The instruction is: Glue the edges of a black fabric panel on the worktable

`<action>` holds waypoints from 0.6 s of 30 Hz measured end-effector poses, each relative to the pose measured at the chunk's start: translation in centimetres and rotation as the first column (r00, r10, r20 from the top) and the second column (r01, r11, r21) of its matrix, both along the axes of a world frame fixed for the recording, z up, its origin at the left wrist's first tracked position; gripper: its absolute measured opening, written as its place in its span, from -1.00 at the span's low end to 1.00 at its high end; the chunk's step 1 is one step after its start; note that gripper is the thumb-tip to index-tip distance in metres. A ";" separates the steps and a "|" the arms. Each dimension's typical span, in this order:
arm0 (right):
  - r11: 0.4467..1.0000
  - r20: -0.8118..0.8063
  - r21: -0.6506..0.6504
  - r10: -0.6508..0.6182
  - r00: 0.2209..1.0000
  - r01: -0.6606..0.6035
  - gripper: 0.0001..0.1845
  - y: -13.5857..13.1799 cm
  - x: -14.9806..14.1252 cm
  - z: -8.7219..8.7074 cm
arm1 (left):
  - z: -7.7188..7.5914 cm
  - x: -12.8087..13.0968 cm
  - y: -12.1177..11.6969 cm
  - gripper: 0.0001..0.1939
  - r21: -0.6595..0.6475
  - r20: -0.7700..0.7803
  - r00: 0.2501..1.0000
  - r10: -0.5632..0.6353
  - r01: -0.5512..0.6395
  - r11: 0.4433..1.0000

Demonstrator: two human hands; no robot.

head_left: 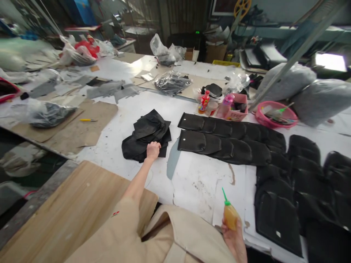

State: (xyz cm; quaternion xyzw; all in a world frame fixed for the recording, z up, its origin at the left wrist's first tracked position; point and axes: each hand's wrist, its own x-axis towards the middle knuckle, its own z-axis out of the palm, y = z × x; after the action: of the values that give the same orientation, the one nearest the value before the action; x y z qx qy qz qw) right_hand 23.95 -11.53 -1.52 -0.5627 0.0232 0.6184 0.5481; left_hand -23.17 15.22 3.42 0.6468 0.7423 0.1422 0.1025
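Left hand [153, 150] stretched far forward, fingers curled shut on the near edge of a black pile [147, 136], a loose heap of cut black pieces lying on the white table [197, 179], left of centre. Arm bare from a beige sleeve [128, 219].

Right hand [233, 233] low, near the table's front edge, wrapped around a glue bottle [229, 213]: amber body, green nozzle pointing up and slightly left. Bottle held upright above white paper, well apart from the pile.

Two rows of black panels [225, 140] laid overlapping, running rightward from just beside the pile; small white tags on the leftmost ones. More black panels [296, 190] stacked in overlapping columns at right, reaching down to the near edge.

Behind the rows: pink box [236, 111] with small items, a red-capped bottle [204, 101] just left of it, pink basin [275, 115] to the right holding tools too small to make out. Two grey sacks [307, 87] beyond the basin.

Left part of the table: cardboard sheets [82, 128], a yellow knife [87, 119] on one, plastic bags [46, 113] of dark pieces. Wooden board [74, 208] at near left, partly under the sleeve. Far background cluttered, blurred.
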 end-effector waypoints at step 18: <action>0.993 -0.037 -0.101 -0.061 0.997 0.057 -0.29 0.6 0.7 -0.5 | 4.0 -2.9 4.4 -0.66 0.030 -0.227 0.955 0.189 -0.187 0.982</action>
State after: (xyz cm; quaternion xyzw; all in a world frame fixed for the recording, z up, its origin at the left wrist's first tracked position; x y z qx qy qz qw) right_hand 24.62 -10.96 -2.02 -0.5760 0.0814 0.6111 0.5368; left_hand -26.07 19.67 7.46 0.5858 0.8066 0.0792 -0.0003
